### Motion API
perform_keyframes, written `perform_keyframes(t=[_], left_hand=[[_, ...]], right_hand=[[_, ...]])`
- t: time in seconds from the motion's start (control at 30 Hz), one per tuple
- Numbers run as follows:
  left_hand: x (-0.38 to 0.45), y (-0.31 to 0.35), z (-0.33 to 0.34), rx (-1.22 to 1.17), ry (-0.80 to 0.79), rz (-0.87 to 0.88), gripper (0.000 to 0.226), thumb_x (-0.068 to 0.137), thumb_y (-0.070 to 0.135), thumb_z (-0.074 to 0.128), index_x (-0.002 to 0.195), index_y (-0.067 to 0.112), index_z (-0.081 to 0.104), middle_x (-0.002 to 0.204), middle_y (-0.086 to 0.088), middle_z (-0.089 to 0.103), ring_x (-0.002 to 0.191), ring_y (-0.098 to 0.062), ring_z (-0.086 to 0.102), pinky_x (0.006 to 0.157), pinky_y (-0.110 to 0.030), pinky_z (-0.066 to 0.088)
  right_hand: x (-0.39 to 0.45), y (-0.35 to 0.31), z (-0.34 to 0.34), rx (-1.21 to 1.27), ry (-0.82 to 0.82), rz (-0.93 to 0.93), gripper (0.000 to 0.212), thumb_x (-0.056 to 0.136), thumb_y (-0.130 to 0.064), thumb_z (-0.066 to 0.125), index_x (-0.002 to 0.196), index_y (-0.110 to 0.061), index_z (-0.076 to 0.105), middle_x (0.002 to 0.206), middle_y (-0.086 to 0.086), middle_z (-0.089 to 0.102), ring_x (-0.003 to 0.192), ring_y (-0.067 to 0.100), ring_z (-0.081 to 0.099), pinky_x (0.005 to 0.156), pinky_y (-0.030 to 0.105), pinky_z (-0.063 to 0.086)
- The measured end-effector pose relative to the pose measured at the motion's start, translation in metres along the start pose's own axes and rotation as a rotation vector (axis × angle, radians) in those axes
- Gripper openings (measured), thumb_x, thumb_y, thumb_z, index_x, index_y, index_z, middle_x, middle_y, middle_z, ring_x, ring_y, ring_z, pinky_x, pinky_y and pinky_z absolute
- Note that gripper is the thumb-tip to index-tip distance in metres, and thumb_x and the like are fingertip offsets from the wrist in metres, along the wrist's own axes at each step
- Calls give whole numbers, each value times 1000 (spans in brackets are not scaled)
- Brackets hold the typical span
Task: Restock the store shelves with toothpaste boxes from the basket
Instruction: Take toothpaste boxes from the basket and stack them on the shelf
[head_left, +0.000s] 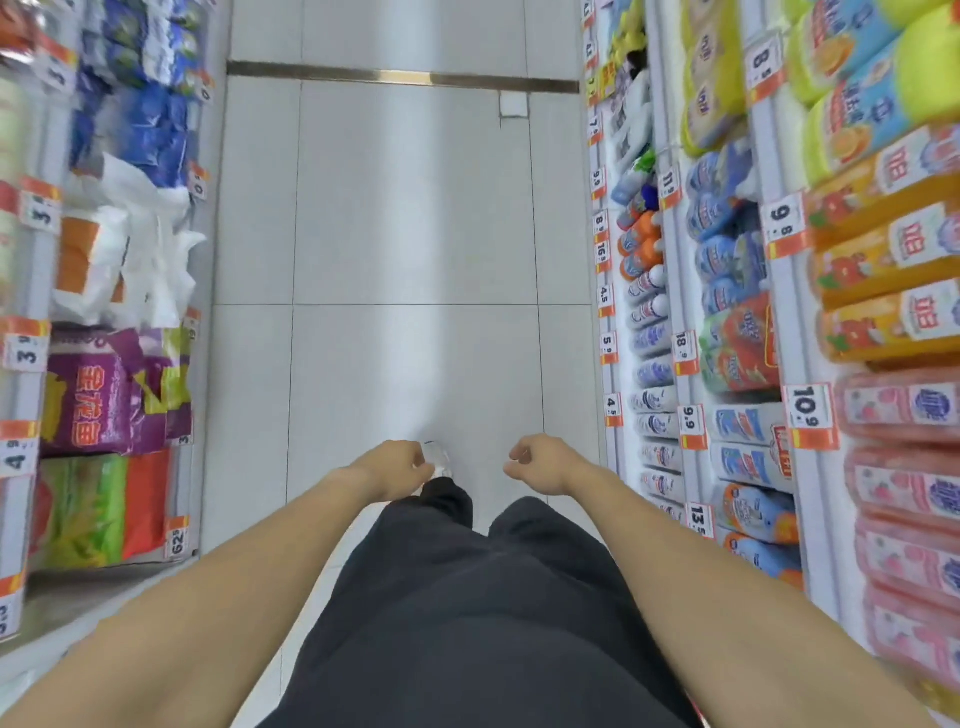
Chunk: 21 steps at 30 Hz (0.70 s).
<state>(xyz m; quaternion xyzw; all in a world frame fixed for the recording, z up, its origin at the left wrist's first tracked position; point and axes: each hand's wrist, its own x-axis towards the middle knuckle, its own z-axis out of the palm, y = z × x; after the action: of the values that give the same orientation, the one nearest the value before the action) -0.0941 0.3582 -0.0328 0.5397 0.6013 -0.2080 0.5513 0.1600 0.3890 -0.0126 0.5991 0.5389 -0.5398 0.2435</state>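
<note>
left hand (397, 464): we hold it low in front of us, fingers loosely curled, gripping nothing.
right hand (537, 464): same, loosely curled and empty, just beside the left with a gap of floor (410, 208) between.
why: our guess is we are walking the aisle with both hands free for the next pick-up.
basket: not in view, neither near the hands nor ahead of them.
toothpaste boxes: we cannot pick out any for sure; long orange boxes (883, 249) on the right shelves (691, 364), above and right of the right hand, may be toothpaste. Print too blurred.
axis: those boxes lie flat, stacked, long axis running along the shelf, side faces toward the aisle.
left shelves (31, 332): bagged goods, well left of the left hand.
</note>
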Motion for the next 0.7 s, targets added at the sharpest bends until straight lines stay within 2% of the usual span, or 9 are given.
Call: perform_keyframes(t=[0.2, 0.4, 0.57, 0.7], left_hand=[[68, 50, -160, -11, 57, 21, 39, 100, 42, 44, 124, 14, 58, 122, -3, 63, 108, -22, 59, 93, -35, 48], [143, 98, -318, -56, 120, -40, 37, 98, 43, 44, 118, 15, 58, 120, -3, 64, 108, -24, 58, 95, -39, 49], [180, 140, -444, -110, 146, -45, 31, 99, 41, 45, 112, 17, 59, 114, -1, 65, 99, -19, 58, 81, -31, 43], [217, 157, -544, -158, 156, -31, 34, 100, 42, 45, 110, 15, 62, 111, 0, 66, 97, -18, 60, 77, -29, 42]], right_hand=[[68, -77, -148, 7, 68, -67, 38, 97, -34, 59, 128, -12, 59, 126, 6, 63, 116, 23, 59, 99, 31, 45], [161, -138, -300, -55, 54, -122, 33, 95, -34, 58, 120, -12, 63, 121, 5, 65, 114, 24, 60, 98, 34, 47], [207, -201, -435, -125, 19, -139, 33, 96, -37, 58, 120, -15, 62, 122, 4, 64, 115, 23, 59, 99, 34, 47], [248, -256, -527, -176, -1, -147, 38, 98, -42, 56, 124, -14, 62, 124, 4, 63, 114, 24, 59, 100, 36, 47]])
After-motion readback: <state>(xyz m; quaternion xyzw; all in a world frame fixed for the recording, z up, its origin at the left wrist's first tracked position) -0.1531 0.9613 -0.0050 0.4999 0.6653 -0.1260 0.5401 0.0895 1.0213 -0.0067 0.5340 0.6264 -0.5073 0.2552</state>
